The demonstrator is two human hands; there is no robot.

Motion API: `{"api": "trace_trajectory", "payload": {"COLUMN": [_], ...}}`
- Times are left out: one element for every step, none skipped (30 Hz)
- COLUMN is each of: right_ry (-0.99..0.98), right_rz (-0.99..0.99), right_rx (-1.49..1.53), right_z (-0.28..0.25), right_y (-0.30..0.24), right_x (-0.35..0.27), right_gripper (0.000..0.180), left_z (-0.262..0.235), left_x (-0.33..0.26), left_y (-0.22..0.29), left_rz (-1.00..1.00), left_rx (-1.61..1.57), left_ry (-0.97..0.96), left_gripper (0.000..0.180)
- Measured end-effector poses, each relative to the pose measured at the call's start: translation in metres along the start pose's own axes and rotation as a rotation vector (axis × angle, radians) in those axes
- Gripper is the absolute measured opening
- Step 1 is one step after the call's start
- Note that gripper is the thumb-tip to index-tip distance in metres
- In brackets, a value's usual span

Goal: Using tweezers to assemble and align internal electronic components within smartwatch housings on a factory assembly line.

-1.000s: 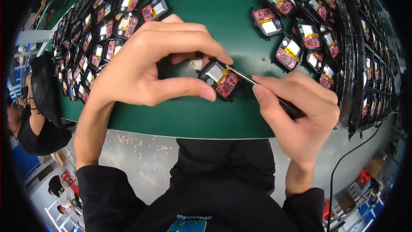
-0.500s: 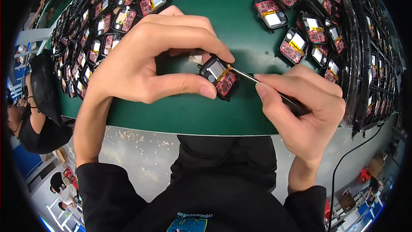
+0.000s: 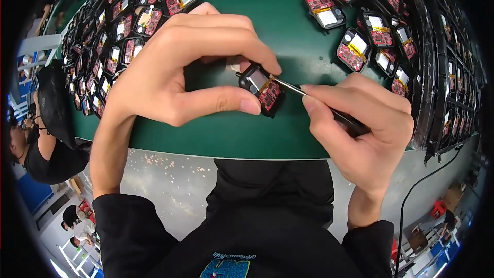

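Observation:
Between the thumb and forefinger of my left hand (image 3: 180, 67) is a small black device housing (image 3: 261, 90), gripped by its edges and tilted. Its open face shows a grey-white battery, a round part, yellow tape and a red circuit board (image 3: 269, 95). My right hand (image 3: 368, 123) pinches what looks like dark tweezers (image 3: 290, 86) with a slim metal tip. That tip meets the upper right edge of the housing, by the end of the yellow tape. Contact there is too small to make out exactly. A small pale square piece (image 3: 233, 64) shows behind the housing, partly hidden.
Many similar open housings crowd the green table (image 3: 216, 141) at left (image 3: 123, 28) and right (image 3: 353, 49). Black trays (image 3: 437, 72) filled with more stand along the right edge, near a black cable (image 3: 411, 190). A person in black (image 3: 51, 159) sits at the left.
The tweezers and my right hand have shifted slightly left and up. The housing stays in my left hand, turned a little. The view has shifted slightly.

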State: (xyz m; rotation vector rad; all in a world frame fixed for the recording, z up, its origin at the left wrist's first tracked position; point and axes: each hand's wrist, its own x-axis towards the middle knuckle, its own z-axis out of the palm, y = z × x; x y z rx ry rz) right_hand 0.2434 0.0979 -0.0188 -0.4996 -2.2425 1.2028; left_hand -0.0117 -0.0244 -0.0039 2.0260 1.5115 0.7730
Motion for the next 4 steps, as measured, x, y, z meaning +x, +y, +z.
{"api": "trace_trajectory", "payload": {"right_ry": [0.005, 0.008, -0.002, -0.013], "right_rz": [-0.005, -0.004, 0.011, 0.027], "right_rx": [0.003, 0.003, -0.002, -0.008], "right_z": [0.0005, 0.0002, -0.0005, -0.0017], "right_y": [-0.0001, -0.0006, -0.0016, -0.0027], "right_x": [0.0000, 0.0001, 0.0003, 0.0007], "right_gripper": [0.021, 0.021, 0.021, 0.021], "left_z": [0.0003, 0.0000, -0.0004, -0.0008], "left_x": [0.0001, 0.0000, -0.0005, -0.0012], "left_y": [-0.0009, -0.0011, -0.0010, -0.0006], "left_rz": [0.037, 0.038, 0.038, 0.039], "left_rx": [0.014, 0.014, 0.024, 0.034], "left_ry": [0.002, 0.001, -0.007, -0.014], "left_gripper": [0.057, 0.057, 0.057, 0.058]}}
